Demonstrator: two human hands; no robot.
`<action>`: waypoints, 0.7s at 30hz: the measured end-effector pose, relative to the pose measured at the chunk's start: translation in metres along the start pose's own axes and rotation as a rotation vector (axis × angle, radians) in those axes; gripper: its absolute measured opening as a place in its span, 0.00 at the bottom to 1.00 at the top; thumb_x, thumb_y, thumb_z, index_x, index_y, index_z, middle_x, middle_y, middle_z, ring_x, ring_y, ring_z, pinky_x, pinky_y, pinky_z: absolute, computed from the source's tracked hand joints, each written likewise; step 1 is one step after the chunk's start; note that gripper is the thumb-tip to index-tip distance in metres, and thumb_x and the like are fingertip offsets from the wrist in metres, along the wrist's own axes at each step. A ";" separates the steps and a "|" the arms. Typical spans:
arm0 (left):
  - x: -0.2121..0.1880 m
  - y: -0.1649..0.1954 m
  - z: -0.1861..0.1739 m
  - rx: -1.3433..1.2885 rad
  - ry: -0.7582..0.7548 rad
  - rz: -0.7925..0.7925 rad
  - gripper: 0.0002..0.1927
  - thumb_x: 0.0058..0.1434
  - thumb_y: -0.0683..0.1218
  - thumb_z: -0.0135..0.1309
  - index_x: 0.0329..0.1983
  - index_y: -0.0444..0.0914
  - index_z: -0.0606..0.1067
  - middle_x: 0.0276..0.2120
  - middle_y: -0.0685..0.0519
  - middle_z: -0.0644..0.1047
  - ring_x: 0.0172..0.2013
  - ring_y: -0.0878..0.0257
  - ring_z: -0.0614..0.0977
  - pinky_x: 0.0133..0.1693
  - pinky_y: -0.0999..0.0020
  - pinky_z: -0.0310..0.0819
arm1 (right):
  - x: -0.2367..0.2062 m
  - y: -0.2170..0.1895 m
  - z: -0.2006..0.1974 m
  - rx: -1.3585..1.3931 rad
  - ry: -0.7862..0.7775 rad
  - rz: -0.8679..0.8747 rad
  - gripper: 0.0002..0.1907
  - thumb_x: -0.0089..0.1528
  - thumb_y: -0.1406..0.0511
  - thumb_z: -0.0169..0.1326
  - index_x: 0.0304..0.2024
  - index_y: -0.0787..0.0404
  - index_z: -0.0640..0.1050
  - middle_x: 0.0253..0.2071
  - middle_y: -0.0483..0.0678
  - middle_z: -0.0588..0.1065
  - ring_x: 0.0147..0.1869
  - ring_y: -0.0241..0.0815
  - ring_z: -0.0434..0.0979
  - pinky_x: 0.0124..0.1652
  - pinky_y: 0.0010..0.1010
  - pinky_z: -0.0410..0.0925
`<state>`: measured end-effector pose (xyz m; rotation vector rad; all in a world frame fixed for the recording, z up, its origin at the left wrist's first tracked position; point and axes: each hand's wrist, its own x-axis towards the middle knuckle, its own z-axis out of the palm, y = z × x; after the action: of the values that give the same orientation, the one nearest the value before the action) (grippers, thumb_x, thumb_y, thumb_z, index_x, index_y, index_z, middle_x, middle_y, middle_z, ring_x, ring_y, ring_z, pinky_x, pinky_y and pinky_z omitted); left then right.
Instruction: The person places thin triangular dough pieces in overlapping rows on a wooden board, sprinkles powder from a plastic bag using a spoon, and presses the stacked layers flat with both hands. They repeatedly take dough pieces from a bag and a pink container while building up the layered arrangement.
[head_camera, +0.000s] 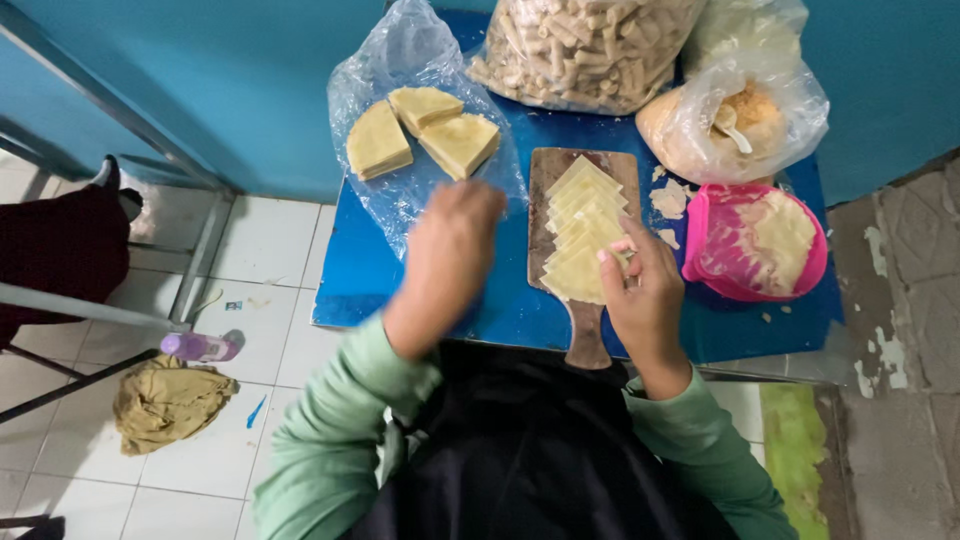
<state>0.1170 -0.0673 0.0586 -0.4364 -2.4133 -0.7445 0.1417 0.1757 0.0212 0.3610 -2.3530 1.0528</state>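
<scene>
Teal walls back a small, smooth blue worktop (760, 335) that stands on a white tiled floor (265, 250). At its far edge leans a big clear plastic bag of pale, short tube-shaped snacks (585, 45), lumpy and crinkled. Beside it, toward the right, a smaller clear bag (740, 115) holds tan crumbly filling with a white spoon in it. Below that sits a round pink plastic bowl (755, 240), covered with thin film over pale dough. On the left part of the worktop a sheet of clear plastic (400, 60) lies flat under three wedge-shaped stacks of thin yellow wrappers (425, 135).

Between the sheet and the bowl lies a brown wooden cutting board (585, 165), oblong, with its long axis running from the person outward and its handle pointing back toward the person. On it a row of thin, soft, pale yellow dough squares (580, 225) overlaps like shingles along the same axis, corners pointing away.

With fingers curled, the right hand (645, 290) pinches the right edge of the nearest squares between thumb and fingertips. Over the worktop near the plastic sheet hovers the left hand (450, 250), blurred, back up; whether it is clenched or released I cannot tell. Both sleeves are green.

On the floor to the left lie a crumpled olive cloth (165, 400) and a small purple bottle (198, 346).
</scene>
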 end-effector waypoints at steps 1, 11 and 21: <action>0.016 -0.019 -0.001 0.062 -0.006 0.028 0.09 0.61 0.35 0.54 0.42 0.40 0.77 0.39 0.49 0.76 0.42 0.49 0.78 0.40 0.55 0.75 | 0.000 -0.001 0.001 -0.005 -0.002 -0.015 0.24 0.64 0.71 0.61 0.62 0.65 0.74 0.42 0.49 0.78 0.36 0.42 0.71 0.41 0.33 0.69; 0.079 -0.134 0.046 0.116 -0.369 0.038 0.06 0.57 0.41 0.55 0.29 0.44 0.81 0.34 0.50 0.81 0.38 0.49 0.82 0.38 0.53 0.76 | 0.004 -0.003 0.002 0.017 -0.011 -0.052 0.21 0.63 0.71 0.61 0.59 0.66 0.75 0.39 0.47 0.79 0.37 0.41 0.70 0.38 0.33 0.67; 0.088 -0.135 0.043 0.156 -0.413 0.082 0.04 0.54 0.46 0.58 0.29 0.45 0.83 0.30 0.47 0.81 0.34 0.47 0.83 0.37 0.51 0.76 | 0.004 -0.004 0.002 0.055 -0.036 -0.027 0.20 0.64 0.70 0.61 0.59 0.65 0.76 0.37 0.46 0.78 0.36 0.40 0.68 0.38 0.32 0.67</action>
<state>-0.0309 -0.1364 0.0273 -0.6748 -2.7900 -0.4583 0.1396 0.1712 0.0249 0.4341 -2.3483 1.1087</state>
